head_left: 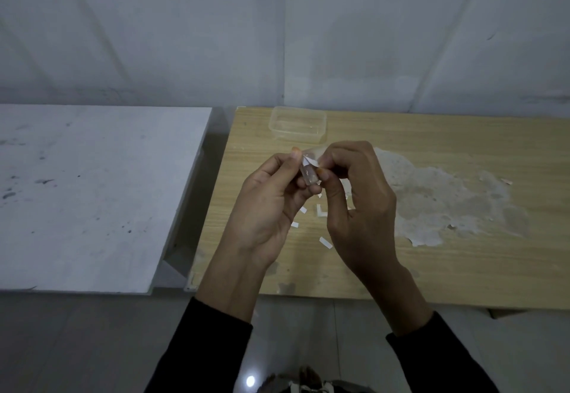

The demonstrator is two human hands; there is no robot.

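My left hand (271,204) holds a small clear vial (309,175) between thumb and fingers, above the wooden table (431,269). My right hand (357,195) pinches a white label strip (309,161) that stands partly off the top of the vial. Several small white paper scraps (325,242) lie on the wood under and between both hands. Most of the vial is hidden by my fingers.
A clear plastic container (297,123) without a lid stands at the table's back edge, just beyond my hands. A large patch of worn, peeled surface (438,198) spreads to the right. A white table (92,192) stands on the left across a narrow gap.
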